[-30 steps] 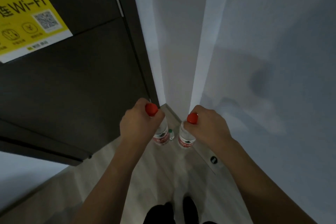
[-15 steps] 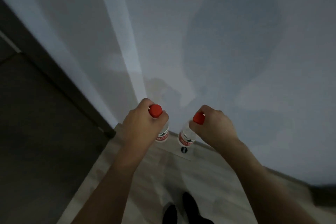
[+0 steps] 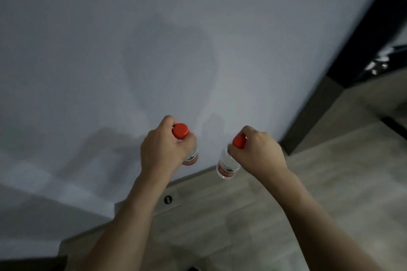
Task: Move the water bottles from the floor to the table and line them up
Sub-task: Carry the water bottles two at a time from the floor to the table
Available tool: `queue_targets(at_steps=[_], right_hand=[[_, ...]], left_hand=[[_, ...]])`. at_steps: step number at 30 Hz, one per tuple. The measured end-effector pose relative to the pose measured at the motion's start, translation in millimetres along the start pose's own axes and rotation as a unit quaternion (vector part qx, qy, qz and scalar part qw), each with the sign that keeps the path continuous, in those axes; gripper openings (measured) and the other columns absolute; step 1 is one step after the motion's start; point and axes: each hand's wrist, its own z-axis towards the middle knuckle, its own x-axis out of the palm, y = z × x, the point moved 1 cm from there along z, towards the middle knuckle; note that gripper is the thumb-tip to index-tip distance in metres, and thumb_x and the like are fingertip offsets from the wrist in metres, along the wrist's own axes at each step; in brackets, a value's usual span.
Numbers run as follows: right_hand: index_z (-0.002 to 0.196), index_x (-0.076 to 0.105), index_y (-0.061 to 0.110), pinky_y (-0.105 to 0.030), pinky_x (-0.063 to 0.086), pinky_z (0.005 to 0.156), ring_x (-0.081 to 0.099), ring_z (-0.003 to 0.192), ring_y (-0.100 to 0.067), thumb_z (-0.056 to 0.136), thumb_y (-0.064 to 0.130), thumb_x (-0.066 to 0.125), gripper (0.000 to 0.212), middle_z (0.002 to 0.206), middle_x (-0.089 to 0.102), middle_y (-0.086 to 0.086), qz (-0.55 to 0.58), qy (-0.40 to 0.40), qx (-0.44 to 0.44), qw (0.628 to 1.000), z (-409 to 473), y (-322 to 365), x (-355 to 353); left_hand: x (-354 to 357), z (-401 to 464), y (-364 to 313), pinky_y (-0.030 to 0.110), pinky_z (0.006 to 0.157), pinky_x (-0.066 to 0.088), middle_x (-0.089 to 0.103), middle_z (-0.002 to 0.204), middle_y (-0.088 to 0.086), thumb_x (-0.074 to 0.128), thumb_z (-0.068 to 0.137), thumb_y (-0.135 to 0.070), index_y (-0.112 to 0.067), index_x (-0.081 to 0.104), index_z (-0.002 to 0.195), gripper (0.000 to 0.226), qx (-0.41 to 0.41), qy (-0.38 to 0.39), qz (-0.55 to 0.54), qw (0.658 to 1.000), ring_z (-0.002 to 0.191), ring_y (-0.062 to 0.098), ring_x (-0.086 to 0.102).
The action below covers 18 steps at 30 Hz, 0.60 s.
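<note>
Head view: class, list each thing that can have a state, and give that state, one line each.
Left hand: closed around the left bottle's neck.
Right hand: closed around the right bottle's neck.
Left bottle: capped, held off the floor.
Right bottle: capped, hanging upright, off the floor.

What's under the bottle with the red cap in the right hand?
The bottle hangs in the air from the right hand, which grips it near the red cap. Below it lies pale wooden floor, beside the white wall. The floor directly beneath is hidden by the bottle.
</note>
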Motion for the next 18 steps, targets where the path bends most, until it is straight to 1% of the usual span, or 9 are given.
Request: queue_targets(at_steps=[2,4,7,10,12,14,18], right_hand=[[0.086,0.053,0.024,-0.030,0.051,0.058,0.059,0.062,-0.017,0.072,0.045,0.058,0.025,0.072,0.059,0.006,-0.003,-0.024,0.035,0.999,-6.4,-43.0,-26.5],[0.087,0.053,0.024,-0.032,0.052,0.061,0.059,0.064,-0.018,0.073,0.046,0.058,0.026,0.073,0.059,0.005,-0.013,-0.045,0.066,0.997,-17.9,-85.8,-52.3],[0.084,0.052,0.023,-0.029,0.048,0.058,0.058,0.063,-0.017,0.074,0.045,0.058,0.025,0.069,0.056,0.008,-0.015,-0.077,0.113,0.991,-38.1,-151.6,-92.7],[0.080,0.051,0.024,-0.024,0.038,0.051,0.053,0.058,-0.011,0.074,0.045,0.058,0.023,0.064,0.053,0.009,-0.014,-0.111,0.155,0.982,-61.0,-217.1,-130.3],[0.078,0.050,0.024,-0.027,0.044,0.053,0.055,0.059,-0.012,0.074,0.046,0.057,0.023,0.065,0.054,0.008,-0.020,-0.126,0.185,0.975,-77.9,-257.7,-152.7],[0.080,0.051,0.024,-0.032,0.051,0.059,0.058,0.063,-0.016,0.074,0.046,0.057,0.024,0.069,0.057,0.007,-0.026,-0.139,0.220,0.965,-95.9,-296.3,-174.5],[0.085,0.053,0.025,-0.032,0.052,0.061,0.058,0.065,-0.015,0.074,0.047,0.058,0.025,0.072,0.058,0.008,-0.030,-0.174,0.279,0.944,-134.9,-363.8,-216.8]], left_hand=[[30.8,-4.6,-43.6,0.022,0.048,0.037,0.057,0.060,-0.011,0.060,0.071,-0.051,-0.027,0.052,0.079,0.026,0.041,0.027,-0.012,0.999,0.056,0.006,0.054],[60.1,-13.3,-88.6,0.019,0.047,0.031,0.055,0.059,-0.012,0.058,0.072,-0.052,-0.028,0.051,0.077,0.026,0.083,0.054,-0.028,0.995,0.053,0.006,0.053],[104.1,-29.8,-156.6,0.018,0.046,0.030,0.053,0.057,-0.011,0.061,0.074,-0.051,-0.028,0.050,0.075,0.026,0.133,0.087,-0.036,0.987,0.051,0.008,0.052],[146.9,-50.0,-221.2,0.022,0.047,0.036,0.051,0.057,-0.009,0.067,0.079,-0.046,-0.025,0.048,0.074,0.029,0.178,0.120,-0.051,0.975,0.052,0.011,0.052],[174.6,-65.3,-264.8,0.025,0.049,0.039,0.051,0.057,-0.008,0.069,0.080,-0.045,-0.025,0.048,0.074,0.030,0.205,0.141,-0.063,0.967,0.053,0.012,0.052],[201.4,-84.0,-310.2,0.030,0.052,0.047,0.055,0.061,-0.008,0.069,0.080,-0.044,-0.024,0.052,0.077,0.026,0.227,0.164,-0.075,0.957,0.058,0.015,0.056],[243.8,-122.7,-393.9,0.035,0.059,0.052,0.058,0.065,-0.009,0.069,0.079,-0.042,-0.025,0.055,0.079,0.022,0.268,0.215,-0.111,0.932,0.063,0.014,0.059]])
